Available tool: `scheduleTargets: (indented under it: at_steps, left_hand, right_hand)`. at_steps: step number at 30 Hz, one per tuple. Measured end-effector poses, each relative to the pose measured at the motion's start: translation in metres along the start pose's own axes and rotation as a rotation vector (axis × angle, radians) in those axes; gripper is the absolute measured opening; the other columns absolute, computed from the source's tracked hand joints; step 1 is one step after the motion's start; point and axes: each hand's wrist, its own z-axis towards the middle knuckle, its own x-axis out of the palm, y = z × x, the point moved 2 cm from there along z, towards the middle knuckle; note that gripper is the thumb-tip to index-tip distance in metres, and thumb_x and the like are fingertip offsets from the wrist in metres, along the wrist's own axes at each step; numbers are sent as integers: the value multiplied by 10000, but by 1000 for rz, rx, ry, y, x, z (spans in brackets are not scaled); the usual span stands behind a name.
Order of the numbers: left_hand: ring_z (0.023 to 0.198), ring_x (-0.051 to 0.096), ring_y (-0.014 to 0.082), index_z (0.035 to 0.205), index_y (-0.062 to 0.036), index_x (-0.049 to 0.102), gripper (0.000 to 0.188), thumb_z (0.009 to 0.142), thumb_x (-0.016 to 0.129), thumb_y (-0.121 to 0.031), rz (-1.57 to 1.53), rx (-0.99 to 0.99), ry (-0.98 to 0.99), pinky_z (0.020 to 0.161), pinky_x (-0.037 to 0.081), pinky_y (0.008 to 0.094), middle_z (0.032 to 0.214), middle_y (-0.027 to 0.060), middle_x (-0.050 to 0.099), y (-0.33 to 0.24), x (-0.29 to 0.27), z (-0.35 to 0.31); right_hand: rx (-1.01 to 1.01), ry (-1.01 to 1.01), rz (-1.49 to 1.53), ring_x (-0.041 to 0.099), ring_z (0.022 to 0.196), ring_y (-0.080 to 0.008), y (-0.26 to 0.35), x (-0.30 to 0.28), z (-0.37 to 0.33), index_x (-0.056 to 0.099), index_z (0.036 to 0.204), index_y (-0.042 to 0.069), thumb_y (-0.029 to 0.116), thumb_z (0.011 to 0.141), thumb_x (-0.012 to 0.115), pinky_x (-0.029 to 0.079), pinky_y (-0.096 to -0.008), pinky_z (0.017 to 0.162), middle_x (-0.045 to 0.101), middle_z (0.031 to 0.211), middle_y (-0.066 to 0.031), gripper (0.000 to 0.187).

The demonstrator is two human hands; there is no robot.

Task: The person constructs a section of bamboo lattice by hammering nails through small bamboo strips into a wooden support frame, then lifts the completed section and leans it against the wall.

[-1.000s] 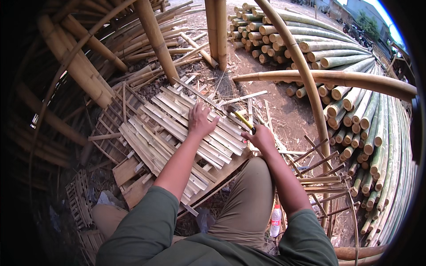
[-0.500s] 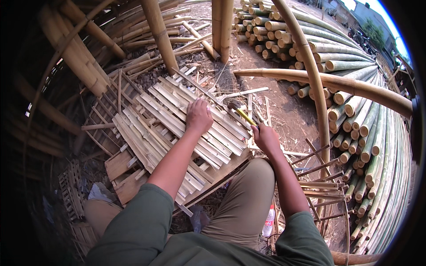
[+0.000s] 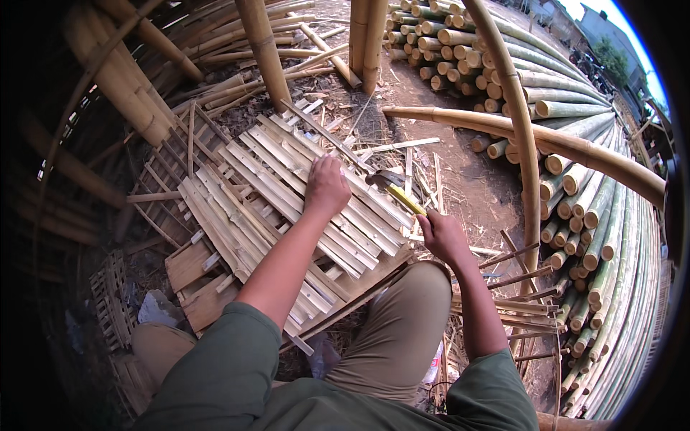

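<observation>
My right hand (image 3: 443,235) grips the yellow handle of a hammer (image 3: 407,200), whose dark metal head is off the far right edge of a panel of split bamboo slats (image 3: 248,172). My left hand (image 3: 328,188) rests on the panel's upper right part, fingers curled together and pressed down at a slat; what they pinch, if anything, is hidden beneath them. The pale slats lie side by side over crosspieces, with gaps between some. Beneath them is a wooden board (image 3: 188,267), its bare corner showing at the lower left.
A bent bamboo pole (image 3: 521,129) and a crosswise one stand to the right. Beyond them are stacked green bamboo poles (image 3: 611,237). Upright bamboo posts (image 3: 262,54) rise at the far side. Thin sticks (image 3: 521,309) lie beside my right forearm, and loose strips litter the ground.
The hammer and my right hand have shifted slightly right and down, with the hammer head now turned more into view. My left hand keeps its place on the slats; the view has shifted a little.
</observation>
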Motion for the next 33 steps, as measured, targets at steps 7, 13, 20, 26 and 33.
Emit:
scheduleTargets:
  at_steps: [7,13,20,26,33]
  left_hand:
    - [1234,470,334,1058,13,555,240,902,466,-146,-33,-9,4,1114,315,423,1188,206,552,-1,-8,-4]
    - [1210,476,351,1098,25,555,264,904,474,-134,-84,-3,7,1083,356,419,1220,213,542,-6,-7,0]
    - [1194,492,341,1037,11,571,226,889,490,-139,-55,7,-38,1077,353,418,1162,201,564,2,-6,-5]
    - [1176,499,334,1020,8,572,221,889,501,-157,-56,9,-16,1065,363,414,1141,191,566,-3,-7,-1]
    - [1087,522,316,980,0,568,193,889,513,-161,-39,-37,51,1018,395,408,1066,167,564,-4,-17,0]
  right_hand:
    - [-110,-231,137,524,550,-421,9,-19,3,528,786,-1,262,968,542,404,-487,530,526,591,-217,320]
    - [-170,-89,8,521,556,-440,-16,-7,2,509,807,8,229,960,536,413,-489,529,528,601,-228,270]
    - [-61,-120,156,525,579,-455,-8,-4,1,520,773,-4,262,955,549,400,-512,536,520,594,-243,324]
    - [-57,-30,13,551,666,-472,-13,9,-2,525,781,-3,267,957,545,422,-519,594,560,659,-258,323]
    - [-79,-327,400,511,543,-448,-7,-11,0,524,785,-1,201,957,538,393,-497,520,540,600,-222,265]
